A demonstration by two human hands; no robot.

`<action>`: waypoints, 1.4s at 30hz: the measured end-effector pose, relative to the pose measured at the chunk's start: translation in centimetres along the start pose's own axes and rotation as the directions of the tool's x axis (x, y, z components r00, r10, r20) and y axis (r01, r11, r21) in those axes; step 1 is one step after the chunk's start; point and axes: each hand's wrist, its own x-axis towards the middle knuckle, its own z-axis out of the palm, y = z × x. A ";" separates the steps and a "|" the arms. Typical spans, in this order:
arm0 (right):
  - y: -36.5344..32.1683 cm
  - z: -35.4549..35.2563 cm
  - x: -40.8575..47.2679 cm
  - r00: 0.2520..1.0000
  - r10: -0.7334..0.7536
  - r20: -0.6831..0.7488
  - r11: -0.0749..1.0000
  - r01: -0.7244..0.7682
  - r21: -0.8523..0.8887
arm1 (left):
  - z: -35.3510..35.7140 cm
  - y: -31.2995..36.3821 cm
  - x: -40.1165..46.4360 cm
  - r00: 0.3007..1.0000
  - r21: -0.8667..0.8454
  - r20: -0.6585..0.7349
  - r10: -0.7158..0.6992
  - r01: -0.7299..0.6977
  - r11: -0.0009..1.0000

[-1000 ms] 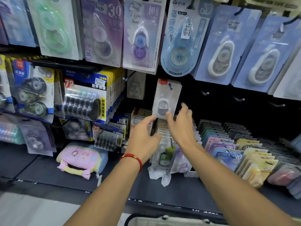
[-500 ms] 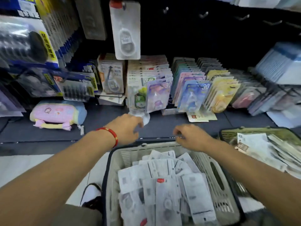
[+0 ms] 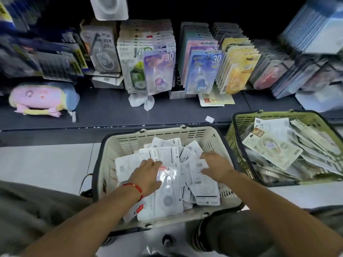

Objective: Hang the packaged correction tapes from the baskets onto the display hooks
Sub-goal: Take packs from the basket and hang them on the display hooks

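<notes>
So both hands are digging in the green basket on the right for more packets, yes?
Not quite. The head view shows both hands, left and right, in the cream basket in the middle, on its white packets. The green basket on the right is untouched.

Both hands (image 3: 148, 175) in cream basket (image 3: 118, 145), maybe touching pkgs (image 3: 167, 199).

Two baskets: cream basket (image 3: 185, 135), green basket (image 3: 239, 127). Two hands: left hand (image 3: 146, 176), right hand (image 3: 216, 166). One plush pencil case (image 3: 43, 98). One hung correction tape pack (image 3: 109, 7).

Beige basket (image 3: 130, 140), olive-green basket (image 3: 239, 119), white pkgs (image 3: 167, 199), red wristband (image 3: 136, 188).
</notes>
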 end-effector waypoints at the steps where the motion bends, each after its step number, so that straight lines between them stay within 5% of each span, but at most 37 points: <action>1: 0.3 -0.5 -0.1 1.000 -0.013 0.004 0.998 0.012 0.054 | -0.1 0.0 0.2 1.000 0.016 -0.017 0.005 -0.005 1.000; 7: 0.1 -3.9 -1.7 0.998 -0.016 -0.064 0.926 0.039 0.375 | -0.4 -0.1 1.0 0.985 -0.119 -0.171 -0.024 0.004 0.993; 12: -2.4 -6.5 -4.3 0.928 -0.077 -0.364 0.934 0.194 0.299 | -1.2 0.2 0.9 0.942 -0.394 -0.298 -0.155 0.026 0.919; 14: -3.6 -6.6 -5.4 0.831 -0.083 -0.550 0.937 0.254 0.242 | -2.0 0.3 0.8 0.932 -0.663 -0.246 -0.267 0.039 0.747; 17: -5.7 -5.4 -6.7 0.748 -0.086 -0.658 0.883 0.364 0.298 | -3.3 0.4 0.5 0.921 -0.962 -0.090 -0.380 0.019 0.273; 21: -8.0 -2.6 -7.4 0.715 -0.269 -0.646 0.814 0.527 0.245 | -4.3 -0.2 0.2 0.909 -0.994 0.103 -0.403 0.079 -0.076; 23: -8.3 -1.1 -7.2 0.676 -0.412 -0.610 0.789 0.600 0.132 | -4.3 -0.4 0.0 0.942 -0.956 0.192 -0.277 0.115 -0.271; 26: -8.4 0.2 -6.9 0.674 -0.413 -0.613 0.759 0.626 0.177 | -3.6 -0.5 -0.3 0.971 -0.896 0.217 -0.100 0.158 -0.415; 31: -8.9 1.3 -6.5 0.694 -0.429 -0.579 0.681 0.669 0.297 | -4.5 0.1 -1.2 0.988 -0.886 0.148 0.052 0.156 -0.438; 37: -7.7 2.3 -4.2 0.839 -0.397 -0.372 0.785 0.521 0.337 | -3.2 -0.7 -0.8 0.950 -0.965 0.149 -0.276 0.079 -0.251; 42: -5.5 5.9 -1.7 0.943 -0.326 0.062 0.933 0.331 -0.138 | -2.6 -2.6 -1.3 0.895 -0.981 0.147 -0.422 0.079 -0.176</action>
